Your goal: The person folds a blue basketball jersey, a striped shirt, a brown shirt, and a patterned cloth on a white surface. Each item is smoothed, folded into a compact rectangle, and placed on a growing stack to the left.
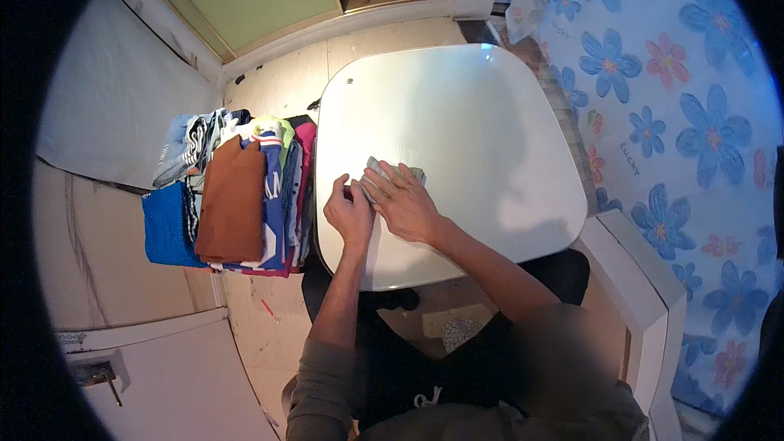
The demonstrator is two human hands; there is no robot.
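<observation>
A small folded piece of grey cloth (420, 174) lies on the white table (490, 147), left of its middle. My right hand (400, 206) is spread flat over the cloth, fingers stretched out and pressing on it, so most of it is hidden. Close against its left side is my left hand (349, 214), with fingers curled in at the cloth's left edge. Whether those fingers pinch the cloth or anything else cannot be made out.
A tall stack of folded clothes (231, 204) stands against the table's left edge, brown, blue and pink among them. A flowered curtain (653, 114) hangs on the right, beside a white ledge (633, 269). My legs are under the table's near edge. A white door (163, 392) is at lower left.
</observation>
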